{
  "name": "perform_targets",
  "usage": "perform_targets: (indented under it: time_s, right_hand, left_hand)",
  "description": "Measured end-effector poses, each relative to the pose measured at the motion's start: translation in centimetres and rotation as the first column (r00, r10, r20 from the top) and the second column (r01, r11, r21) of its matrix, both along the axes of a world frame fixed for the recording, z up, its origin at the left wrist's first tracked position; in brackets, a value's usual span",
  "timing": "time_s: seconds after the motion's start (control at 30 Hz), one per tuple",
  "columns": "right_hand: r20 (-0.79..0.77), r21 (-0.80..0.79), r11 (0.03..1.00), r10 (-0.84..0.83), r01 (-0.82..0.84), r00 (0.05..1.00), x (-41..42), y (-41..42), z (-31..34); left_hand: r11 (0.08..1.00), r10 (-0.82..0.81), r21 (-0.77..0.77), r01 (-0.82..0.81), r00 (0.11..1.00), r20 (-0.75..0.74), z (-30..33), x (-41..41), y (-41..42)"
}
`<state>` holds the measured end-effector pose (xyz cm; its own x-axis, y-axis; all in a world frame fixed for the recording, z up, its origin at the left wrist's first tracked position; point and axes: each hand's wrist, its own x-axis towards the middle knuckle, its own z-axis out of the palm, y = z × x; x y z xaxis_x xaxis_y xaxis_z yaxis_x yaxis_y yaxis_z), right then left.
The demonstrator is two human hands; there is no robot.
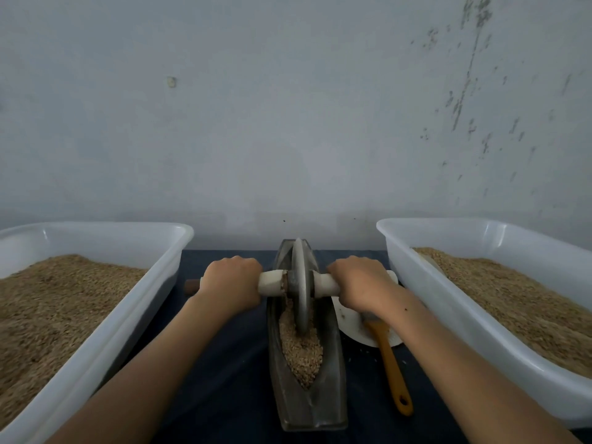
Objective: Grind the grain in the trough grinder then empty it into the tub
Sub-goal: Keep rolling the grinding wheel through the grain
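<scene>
A grey boat-shaped trough grinder (pixel 307 408) lies lengthwise on the dark cloth between two tubs. Brown grain (pixel 301 350) fills its groove. A grey metal wheel (pixel 301 283) stands upright in the groove on a pale wooden axle (pixel 272 283). My left hand (pixel 230 280) grips the axle left of the wheel, and my right hand (pixel 362 283) grips it on the right side. A white tub (pixel 96 347) on the left and a white tub (pixel 448 318) on the right both hold grain.
An orange-handled brush (pixel 392 370) lies on a white plate (pixel 352 331) right of the trough, partly under my right forearm. A grey wall rises just behind the table. Dark cloth (pixel 230 379) covers the table between the tubs.
</scene>
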<state>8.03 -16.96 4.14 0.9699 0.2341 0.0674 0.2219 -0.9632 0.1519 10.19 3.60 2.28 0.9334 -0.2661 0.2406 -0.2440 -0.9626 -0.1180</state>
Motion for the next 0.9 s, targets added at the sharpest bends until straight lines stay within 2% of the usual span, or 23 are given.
perform_targets:
  time_s: [0.17, 0.4, 0.53, 0.63, 0.7, 0.9]
  right_hand:
    - [-0.166, 0.010, 1.000, 0.024, -0.022, 0.986, -0.3, -0.5, 0.7]
    - [-0.103, 0.078, 0.994, 0.086, -0.078, 0.991, 0.4, -0.8, 0.3]
    - [0.034, 0.140, 0.964, 0.224, -0.227, 0.974, -0.1, -1.8, -0.1]
    - [0.140, 0.173, 0.927, 0.310, -0.332, 0.940, -1.1, -2.7, -0.6]
    - [0.193, 0.204, 0.902, 0.345, -0.381, 0.919, -2.2, -3.0, -1.0]
    - [0.433, 0.191, 0.846, 0.383, -0.498, 0.816, -5.5, -3.2, -1.8]
  left_hand:
    - [0.998, 0.005, 0.068, 0.003, 0.994, -0.109, 0.6, -0.7, 0.1]
    - [0.997, -0.070, -0.024, 0.068, 0.993, -0.096, 0.4, -1.2, 0.7]
    - [0.985, -0.142, -0.101, 0.137, 0.989, -0.045, 0.1, -1.4, 1.3]
    - [0.954, -0.182, -0.233, 0.191, 0.981, 0.060, -0.4, -1.9, 1.6]
    - [0.939, -0.190, -0.264, 0.222, 0.972, 0.140, -0.7, -2.2, 1.7]
    - [0.989, -0.117, -0.061, 0.136, 0.964, 0.240, -1.6, -2.6, 1.6]
